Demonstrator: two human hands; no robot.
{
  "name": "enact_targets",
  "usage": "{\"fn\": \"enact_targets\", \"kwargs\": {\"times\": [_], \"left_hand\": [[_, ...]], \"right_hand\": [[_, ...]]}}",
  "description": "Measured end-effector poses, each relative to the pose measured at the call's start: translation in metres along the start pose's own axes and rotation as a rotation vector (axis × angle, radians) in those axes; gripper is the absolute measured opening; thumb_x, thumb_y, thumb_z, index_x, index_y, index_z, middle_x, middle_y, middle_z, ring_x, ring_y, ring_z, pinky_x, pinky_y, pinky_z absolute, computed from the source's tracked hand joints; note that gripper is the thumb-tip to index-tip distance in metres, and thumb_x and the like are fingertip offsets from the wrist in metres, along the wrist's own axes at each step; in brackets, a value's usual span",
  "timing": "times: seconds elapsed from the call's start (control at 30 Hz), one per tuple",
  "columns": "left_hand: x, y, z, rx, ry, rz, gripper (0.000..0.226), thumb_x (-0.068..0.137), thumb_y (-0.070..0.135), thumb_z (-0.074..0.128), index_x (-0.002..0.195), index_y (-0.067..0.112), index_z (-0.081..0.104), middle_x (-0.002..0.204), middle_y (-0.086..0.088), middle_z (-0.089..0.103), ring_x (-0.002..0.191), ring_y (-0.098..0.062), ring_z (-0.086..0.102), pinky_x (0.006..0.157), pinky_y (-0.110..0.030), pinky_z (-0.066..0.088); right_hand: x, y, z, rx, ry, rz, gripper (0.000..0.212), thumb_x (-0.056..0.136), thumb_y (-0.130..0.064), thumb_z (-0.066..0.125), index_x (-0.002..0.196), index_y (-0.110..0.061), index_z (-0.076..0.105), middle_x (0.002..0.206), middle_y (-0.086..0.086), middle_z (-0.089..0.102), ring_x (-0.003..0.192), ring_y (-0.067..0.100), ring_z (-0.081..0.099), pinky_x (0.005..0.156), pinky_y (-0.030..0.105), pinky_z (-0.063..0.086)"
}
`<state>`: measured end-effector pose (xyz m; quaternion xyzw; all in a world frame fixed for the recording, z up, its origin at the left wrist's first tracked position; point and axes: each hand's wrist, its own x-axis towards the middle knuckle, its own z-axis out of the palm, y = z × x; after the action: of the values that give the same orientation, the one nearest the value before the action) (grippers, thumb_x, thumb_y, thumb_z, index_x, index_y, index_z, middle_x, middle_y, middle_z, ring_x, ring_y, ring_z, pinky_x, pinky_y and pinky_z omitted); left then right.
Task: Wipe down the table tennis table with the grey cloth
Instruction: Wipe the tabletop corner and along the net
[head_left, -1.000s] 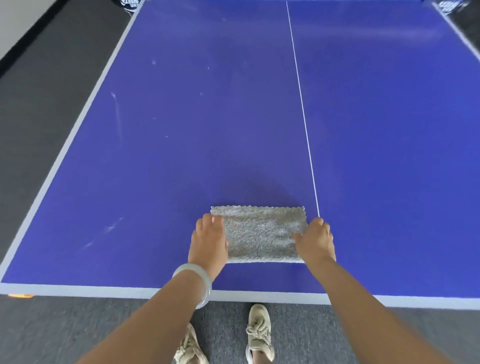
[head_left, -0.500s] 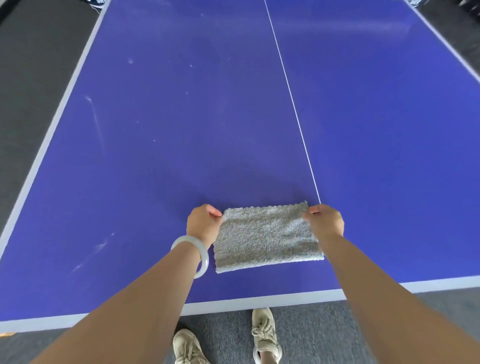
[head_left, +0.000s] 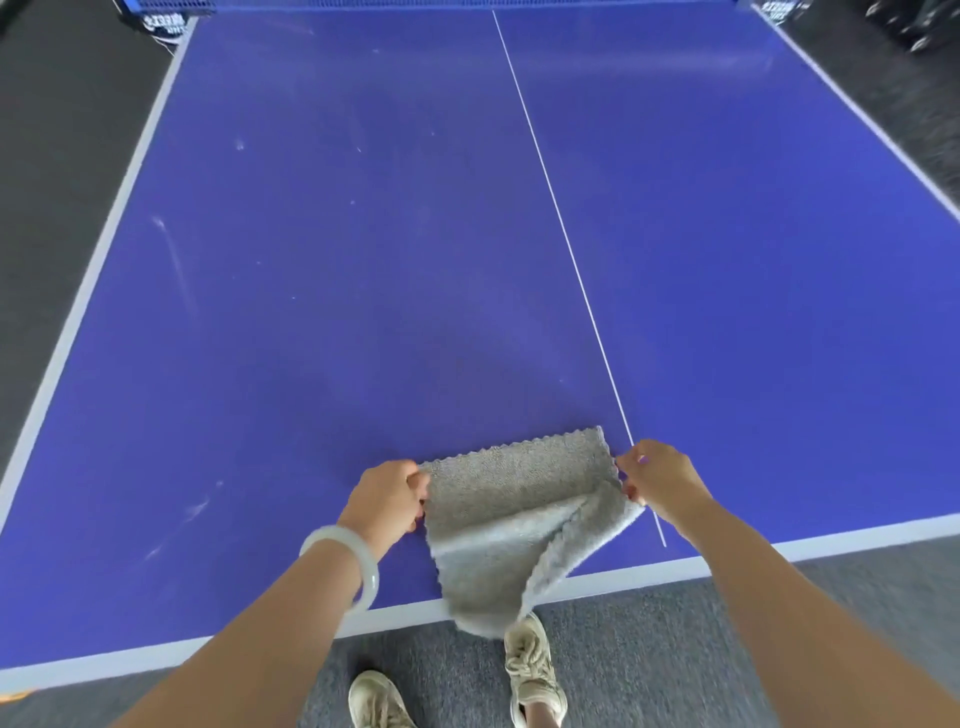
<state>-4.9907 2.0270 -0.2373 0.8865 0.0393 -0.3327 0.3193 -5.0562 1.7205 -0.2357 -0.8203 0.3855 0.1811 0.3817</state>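
Note:
The grey cloth (head_left: 514, 525) hangs between both hands above the near edge of the blue table tennis table (head_left: 363, 260). It is partly unfolded, and one layer droops past the table's white edge. My left hand (head_left: 389, 499) pinches the cloth's left side, and a pale bangle sits on that wrist. At the cloth's right side, my right hand (head_left: 660, 480) pinches it close to the white centre line. Pale smudges and streaks mark the left half of the table.
The net (head_left: 415, 4) runs across the far end of the table. Grey carpet (head_left: 649, 665) lies below the near edge, with my two pale shoes on it. Dark floor flanks the table on both sides. Dark objects (head_left: 914, 26) stand at the far right corner.
The cloth lay flat and folded under both hands a second ago. Both hands then pinched its sides and lifted it, and it has opened out, with a layer now hanging over the edge.

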Motion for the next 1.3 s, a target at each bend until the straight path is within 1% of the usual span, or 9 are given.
{"fn": "enact_targets", "kwargs": {"times": [0.1, 0.23, 0.33, 0.43, 0.53, 0.67, 0.83, 1.0, 1.3], "left_hand": [[-0.005, 0.004, 0.018, 0.218, 0.202, -0.07, 0.027, 0.098, 0.031, 0.054, 0.084, 0.008, 0.049, 0.078, -0.005, 0.056, 0.067, -0.023, 0.052, 0.056, -0.032, 0.039], [-0.011, 0.014, 0.039, 0.215, 0.131, -0.105, 0.025, 0.093, 0.025, 0.065, 0.079, 0.013, 0.049, 0.074, 0.0, 0.055, 0.071, -0.023, 0.056, 0.06, -0.03, 0.041], [-0.007, 0.019, 0.041, 0.139, 0.138, -0.129, 0.029, 0.088, 0.01, 0.057, 0.066, 0.014, 0.039, 0.064, 0.0, 0.046, 0.056, -0.018, 0.044, 0.048, -0.028, 0.031], [0.003, 0.031, 0.021, -0.025, 0.183, 0.027, 0.028, 0.095, 0.019, 0.053, 0.072, 0.015, 0.038, 0.067, 0.003, 0.042, 0.058, -0.016, 0.038, 0.049, -0.028, 0.027], [0.01, 0.05, -0.012, -0.131, 0.229, 0.169, 0.024, 0.1, 0.031, 0.05, 0.083, 0.016, 0.041, 0.072, 0.003, 0.043, 0.061, -0.014, 0.038, 0.051, -0.026, 0.03], [0.016, 0.082, -0.047, -0.354, 0.273, 0.156, 0.021, 0.095, 0.045, 0.057, 0.097, 0.025, 0.051, 0.089, 0.008, 0.054, 0.078, -0.01, 0.051, 0.059, -0.025, 0.036], [0.006, 0.087, -0.074, -0.642, 0.213, 0.194, 0.04, 0.087, 0.028, 0.074, 0.118, 0.032, 0.05, 0.094, -0.003, 0.069, 0.094, -0.018, 0.065, 0.088, -0.038, 0.048], [-0.011, 0.035, -0.031, -0.388, 0.101, 0.087, 0.039, 0.089, 0.012, 0.067, 0.12, 0.027, 0.051, 0.081, -0.004, 0.053, 0.068, -0.016, 0.047, 0.057, -0.025, 0.041], [-0.015, -0.01, 0.016, -0.264, 0.181, -0.046, 0.016, 0.088, 0.011, 0.062, 0.094, 0.016, 0.048, 0.074, -0.002, 0.053, 0.058, -0.016, 0.045, 0.042, -0.021, 0.034]], "right_hand": [[-0.004, -0.001, 0.011, -0.347, 0.081, 0.017, 0.029, 0.095, -0.03, 0.063, 0.102, -0.009, 0.045, 0.098, 0.011, 0.059, 0.09, 0.034, 0.061, 0.066, 0.036, 0.042], [-0.004, -0.01, 0.02, -0.408, 0.052, 0.023, 0.042, 0.092, -0.036, 0.068, 0.116, -0.005, 0.054, 0.119, 0.014, 0.055, 0.115, 0.035, 0.055, 0.081, 0.038, 0.046], [-0.005, -0.019, 0.017, -0.343, -0.02, -0.005, 0.014, 0.093, -0.024, 0.059, 0.088, -0.011, 0.061, 0.095, 0.008, 0.061, 0.096, 0.028, 0.057, 0.072, 0.03, 0.049], [-0.005, -0.03, -0.003, -0.043, 0.004, -0.065, 0.022, 0.093, -0.019, 0.051, 0.072, -0.014, 0.045, 0.069, 0.002, 0.045, 0.06, 0.018, 0.041, 0.051, 0.027, 0.031], [-0.009, -0.049, -0.028, 0.091, 0.093, -0.163, 0.022, 0.099, -0.027, 0.05, 0.091, -0.008, 0.05, 0.076, 0.003, 0.047, 0.063, 0.019, 0.039, 0.053, 0.029, 0.03], [-0.013, -0.075, -0.046, 0.205, 0.177, -0.293, 0.017, 0.099, -0.028, 0.052, 0.102, -0.011, 0.053, 0.075, 0.001, 0.049, 0.059, 0.016, 0.039, 0.047, 0.025, 0.032], [-0.012, -0.084, -0.05, 0.395, 0.212, -0.222, 0.02, 0.093, -0.033, 0.062, 0.111, -0.032, 0.054, 0.091, -0.004, 0.057, 0.069, 0.014, 0.053, 0.052, 0.026, 0.038], [-0.013, -0.041, -0.009, 0.271, 0.013, -0.059, 0.048, 0.089, -0.022, 0.067, 0.131, -0.029, 0.046, 0.087, 0.004, 0.055, 0.064, 0.016, 0.048, 0.053, 0.027, 0.04], [-0.026, -0.003, 0.026, -0.046, -0.088, 0.069, 0.046, 0.085, -0.004, 0.066, 0.122, -0.014, 0.04, 0.085, 0.003, 0.049, 0.062, 0.014, 0.048, 0.046, 0.024, 0.036]]}}
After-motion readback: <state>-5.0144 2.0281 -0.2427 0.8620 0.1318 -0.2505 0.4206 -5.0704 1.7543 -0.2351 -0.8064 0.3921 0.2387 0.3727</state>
